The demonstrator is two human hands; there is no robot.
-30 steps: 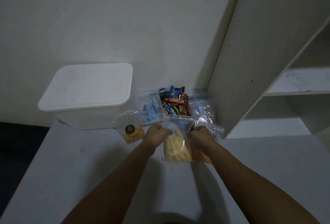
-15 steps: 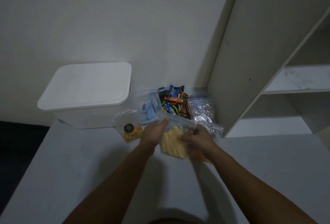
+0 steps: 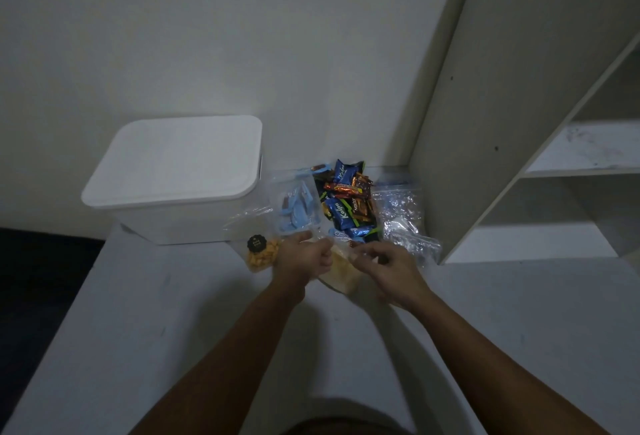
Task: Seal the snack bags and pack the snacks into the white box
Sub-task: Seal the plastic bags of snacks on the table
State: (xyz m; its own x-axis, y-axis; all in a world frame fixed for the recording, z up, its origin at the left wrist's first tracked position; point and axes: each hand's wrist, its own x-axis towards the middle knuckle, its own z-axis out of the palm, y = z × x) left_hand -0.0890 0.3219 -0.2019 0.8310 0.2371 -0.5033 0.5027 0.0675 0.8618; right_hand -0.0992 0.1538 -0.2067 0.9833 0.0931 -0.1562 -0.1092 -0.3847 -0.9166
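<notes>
A clear bag of pale yellow sticks (image 3: 341, 273) lies tilted between my hands on the white table (image 3: 173, 313). My left hand (image 3: 301, 258) grips the bag's top left corner. My right hand (image 3: 388, 270) pinches the top edge from the right. The white box (image 3: 173, 178) stands at the back left with its lid on. Beside it lie a bag of orange snacks with a black label (image 3: 261, 252), a bag of light blue packets (image 3: 294, 209) and a bag of wrapped chocolate bars (image 3: 348, 197).
Empty clear bags (image 3: 398, 218) lie crumpled to the right of the chocolate bars. A tall white shelf unit (image 3: 502, 122) stands on the table at the right. The wall is close behind. The table's left edge drops to a dark floor (image 3: 34, 278).
The bag of yellow sticks has tipped over from upright to tilted. My hands have moved up to its top edge, closer together. The view has shifted slightly.
</notes>
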